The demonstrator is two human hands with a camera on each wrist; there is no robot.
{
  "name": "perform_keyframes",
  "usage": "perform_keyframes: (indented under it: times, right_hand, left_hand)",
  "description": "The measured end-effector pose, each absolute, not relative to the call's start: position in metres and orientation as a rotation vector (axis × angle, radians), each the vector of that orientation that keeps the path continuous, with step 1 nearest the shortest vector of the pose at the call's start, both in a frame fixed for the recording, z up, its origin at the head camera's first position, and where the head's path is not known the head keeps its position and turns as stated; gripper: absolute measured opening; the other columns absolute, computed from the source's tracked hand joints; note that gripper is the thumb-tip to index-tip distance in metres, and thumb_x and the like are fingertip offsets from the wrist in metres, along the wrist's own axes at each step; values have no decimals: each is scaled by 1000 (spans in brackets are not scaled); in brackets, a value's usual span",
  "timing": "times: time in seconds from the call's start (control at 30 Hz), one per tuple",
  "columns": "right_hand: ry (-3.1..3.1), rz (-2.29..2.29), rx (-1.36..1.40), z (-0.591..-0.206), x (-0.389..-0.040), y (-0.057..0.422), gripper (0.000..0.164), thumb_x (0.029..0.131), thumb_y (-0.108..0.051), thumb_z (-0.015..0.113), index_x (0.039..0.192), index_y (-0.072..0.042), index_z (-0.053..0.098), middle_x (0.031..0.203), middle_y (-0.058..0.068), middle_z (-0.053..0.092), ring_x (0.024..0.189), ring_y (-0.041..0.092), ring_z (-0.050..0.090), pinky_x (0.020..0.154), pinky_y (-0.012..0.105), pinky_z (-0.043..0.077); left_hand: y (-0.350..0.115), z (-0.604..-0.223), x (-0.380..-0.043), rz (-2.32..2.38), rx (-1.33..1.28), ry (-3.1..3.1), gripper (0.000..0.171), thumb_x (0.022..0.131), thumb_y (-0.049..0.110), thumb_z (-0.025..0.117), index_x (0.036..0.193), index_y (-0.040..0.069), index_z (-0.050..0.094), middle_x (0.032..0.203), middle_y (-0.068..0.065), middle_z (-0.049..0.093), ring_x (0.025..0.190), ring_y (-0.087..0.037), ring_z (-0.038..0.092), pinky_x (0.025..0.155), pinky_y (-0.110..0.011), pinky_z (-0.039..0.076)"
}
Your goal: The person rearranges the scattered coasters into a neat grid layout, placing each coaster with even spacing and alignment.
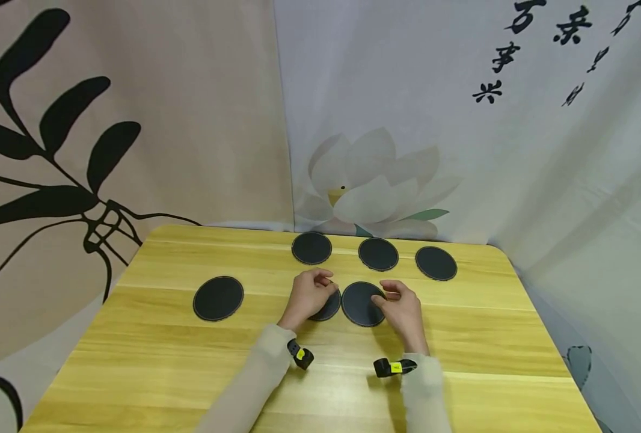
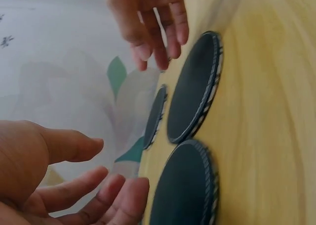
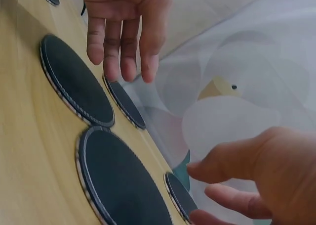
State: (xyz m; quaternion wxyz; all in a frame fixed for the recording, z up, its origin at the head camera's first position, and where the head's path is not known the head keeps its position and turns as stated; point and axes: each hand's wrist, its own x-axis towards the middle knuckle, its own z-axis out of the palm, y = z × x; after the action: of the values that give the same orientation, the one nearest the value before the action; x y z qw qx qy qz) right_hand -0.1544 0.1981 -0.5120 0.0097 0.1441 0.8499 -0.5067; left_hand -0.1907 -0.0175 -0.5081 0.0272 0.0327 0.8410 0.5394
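Note:
Two round black coasters with stitched rims lie side by side at mid-table, their edges meeting: a left one (image 1: 328,305) and a right one (image 1: 361,305). My left hand (image 1: 308,296) hovers over the left coaster and hides part of it. Over the right edge of the other coaster is my right hand (image 1: 401,308). Both hands are empty, with fingers loosely bent and thumbs apart from them. In the left wrist view, the left coaster (image 2: 185,185) lies flat below the fingers. The right wrist view shows the right coaster (image 3: 121,178) flat on the wood too.
Along the back edge of the wooden table (image 1: 190,373) lie three more black coasters, a left (image 1: 311,248), a middle (image 1: 378,254) and a right one (image 1: 436,263). Another coaster (image 1: 218,298) lies apart at the left. A printed curtain (image 1: 217,120) hangs behind the table.

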Motion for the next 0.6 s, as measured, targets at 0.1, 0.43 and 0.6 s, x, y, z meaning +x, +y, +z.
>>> perform_keyframes:
  times: [0.1,0.43,0.6]
  right_hand:
    - [2657,-1598,396,-510,-152,191,48,91,-20,77,136,-9,63,135,16,64,123,34,61,98,48,56]
    - [2570,-1676,219,-506,-149,164,55,90,-18,78,142,-14,59,136,15,65,117,31,63,96,45,56]
    - [2465,-1759,135,-504,-148,154,59,89,-17,80,144,-13,58,132,16,65,111,27,65,86,34,58]
  left_hand:
    - [-30,-502,-190,1662,72,2619,27,93,14,75,118,4,74,98,-10,71,86,-19,69,78,-35,60]
    - [-81,-487,-180,1675,-41,2527,41,94,19,74,134,12,68,110,-12,69,93,-25,68,70,-28,57]
    - [-106,-485,-173,1714,-85,2447,46,97,20,72,141,16,62,115,-13,68,98,-37,69,75,-42,62]
